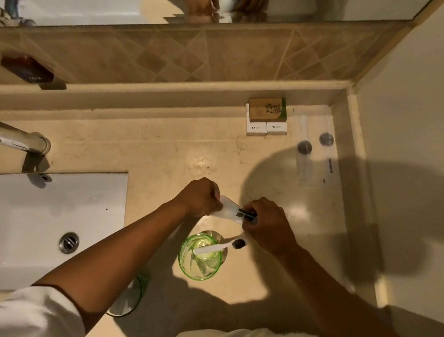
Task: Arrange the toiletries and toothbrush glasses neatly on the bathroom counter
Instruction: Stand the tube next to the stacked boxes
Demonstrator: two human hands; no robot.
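A green glass [200,257] stands upright on the beige counter [163,152], with a white toothbrush [219,246] leaning in it, dark bristles up. Just beyond it, my left hand [199,197] and my right hand [269,225] both grip a clear plastic wrapper [228,209] with a dark item in it. A second green glass [129,298] sits under my left forearm, mostly hidden. At the back right, a brown soap box [267,110] lies on two white boxes [266,129].
A white sink [35,232] with its drain [69,242] fills the left, and a chrome tap [0,141] reaches over it. Wrapped sachets and two round grey caps [315,143] lie in the right back corner by the wall. A mirror runs along the back.
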